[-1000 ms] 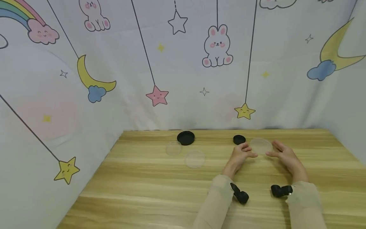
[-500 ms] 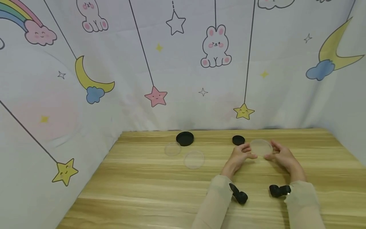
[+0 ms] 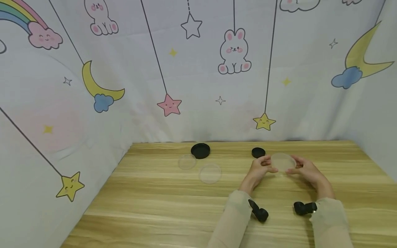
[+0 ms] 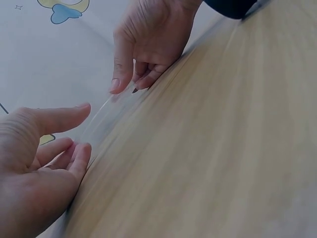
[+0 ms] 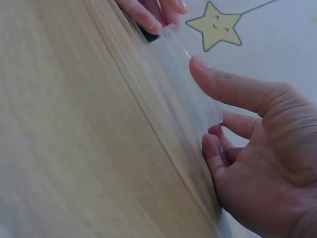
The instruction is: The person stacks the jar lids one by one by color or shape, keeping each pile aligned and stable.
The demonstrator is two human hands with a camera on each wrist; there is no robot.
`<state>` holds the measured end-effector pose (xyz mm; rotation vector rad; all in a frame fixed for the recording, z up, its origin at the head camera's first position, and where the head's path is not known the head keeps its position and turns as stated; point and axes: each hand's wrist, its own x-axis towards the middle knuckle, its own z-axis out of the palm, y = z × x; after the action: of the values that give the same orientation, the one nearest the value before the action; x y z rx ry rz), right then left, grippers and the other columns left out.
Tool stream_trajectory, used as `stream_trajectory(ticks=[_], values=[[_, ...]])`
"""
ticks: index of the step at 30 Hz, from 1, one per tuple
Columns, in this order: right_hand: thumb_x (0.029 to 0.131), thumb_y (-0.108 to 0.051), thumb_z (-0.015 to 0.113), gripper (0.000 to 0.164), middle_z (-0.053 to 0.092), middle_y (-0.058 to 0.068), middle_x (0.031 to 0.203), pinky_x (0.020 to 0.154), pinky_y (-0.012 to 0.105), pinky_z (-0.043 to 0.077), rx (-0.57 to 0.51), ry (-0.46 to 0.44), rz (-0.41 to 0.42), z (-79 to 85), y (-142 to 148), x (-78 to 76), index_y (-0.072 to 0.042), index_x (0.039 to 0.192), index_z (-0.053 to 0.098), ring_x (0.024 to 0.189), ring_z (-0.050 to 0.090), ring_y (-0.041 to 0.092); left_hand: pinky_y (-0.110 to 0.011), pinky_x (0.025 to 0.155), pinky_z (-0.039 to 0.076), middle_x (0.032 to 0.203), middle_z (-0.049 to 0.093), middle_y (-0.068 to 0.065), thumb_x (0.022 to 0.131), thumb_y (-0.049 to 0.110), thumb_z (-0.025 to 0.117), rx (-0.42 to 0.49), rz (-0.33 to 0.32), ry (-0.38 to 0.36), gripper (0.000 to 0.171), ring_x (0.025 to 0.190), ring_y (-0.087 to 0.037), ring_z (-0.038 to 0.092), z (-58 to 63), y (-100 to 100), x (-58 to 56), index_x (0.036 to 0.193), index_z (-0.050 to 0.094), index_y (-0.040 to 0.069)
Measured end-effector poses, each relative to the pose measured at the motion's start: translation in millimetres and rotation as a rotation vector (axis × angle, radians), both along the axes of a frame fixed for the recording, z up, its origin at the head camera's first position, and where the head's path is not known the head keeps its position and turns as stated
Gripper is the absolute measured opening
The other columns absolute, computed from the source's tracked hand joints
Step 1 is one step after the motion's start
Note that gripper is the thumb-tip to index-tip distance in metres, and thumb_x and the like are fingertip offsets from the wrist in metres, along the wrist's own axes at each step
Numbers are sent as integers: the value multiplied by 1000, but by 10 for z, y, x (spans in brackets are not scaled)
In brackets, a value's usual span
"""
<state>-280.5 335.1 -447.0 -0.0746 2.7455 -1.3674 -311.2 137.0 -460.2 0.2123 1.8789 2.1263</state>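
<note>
Between my two hands sits a clear round dish-like piece, close to the table surface in the head view. My left hand holds its left edge, fingers behind and thumb in front. My right hand grips the opposite edge in the same way. In the right wrist view, the clear piece shows a low see-through wall, with the right hand curved about its near end. The left wrist view shows the left hand with its thumb raised over the curled fingers.
A small black round lid lies just behind my left fingertips. Farther left are a larger black round lid and two clear discs, all on the wooden table. A printed curtain hangs behind.
The clear round dish-like piece has shifted slightly toward me. My right thumb and fingers have come in against its edge, while the left hand has barely moved.
</note>
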Motion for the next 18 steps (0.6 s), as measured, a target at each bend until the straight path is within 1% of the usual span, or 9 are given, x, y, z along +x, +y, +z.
stream_trajectory(ticks=[5, 8, 10, 12, 15, 18], values=[[88, -19, 71, 84, 42, 38, 137, 77, 15, 43, -48, -2, 21, 55, -37, 29, 17, 146, 22, 103, 51, 15, -28, 90, 54, 105, 62, -7, 75, -13, 73, -3, 40, 43, 51, 94, -11, 60, -7, -5, 12, 123, 65, 3], [88, -18, 71, 85, 40, 38, 138, 76, 13, 44, -87, -8, 32, 61, -49, 31, 18, 146, 20, 100, 50, 6, -25, 86, 54, 100, 62, -6, 74, -14, 74, 3, 59, 61, 49, 88, -9, 57, -10, -14, 12, 120, 67, 3], [88, -18, 71, 85, 40, 38, 138, 76, 12, 44, -111, -10, 35, 56, -52, 28, 18, 146, 20, 96, 48, 1, -24, 83, 53, 99, 62, -6, 74, -13, 74, 1, 66, 64, 49, 86, -8, 54, -14, -20, 9, 119, 68, 3], [88, -17, 71, 85, 41, 37, 137, 77, 12, 44, -127, -5, 35, 46, -53, 24, 18, 146, 20, 93, 48, -3, -24, 82, 53, 100, 63, -7, 74, -12, 75, 1, 69, 62, 48, 85, -7, 55, -20, -26, 9, 119, 68, 5], [88, -17, 71, 84, 39, 35, 139, 77, 12, 43, -146, -7, 30, 37, -55, 22, 16, 147, 20, 95, 49, -1, -25, 83, 54, 102, 63, -8, 74, -12, 75, 23, 67, 57, 48, 84, -8, 58, -29, -31, 4, 118, 69, 7], [89, -16, 70, 86, 33, 37, 143, 78, 11, 41, -173, -10, 30, 31, -56, 21, 16, 147, 16, 109, 51, 16, -24, 81, 55, 99, 63, -8, 74, -14, 74, 62, 57, 55, 48, 81, -9, 58, -30, -29, -4, 118, 68, 6]])
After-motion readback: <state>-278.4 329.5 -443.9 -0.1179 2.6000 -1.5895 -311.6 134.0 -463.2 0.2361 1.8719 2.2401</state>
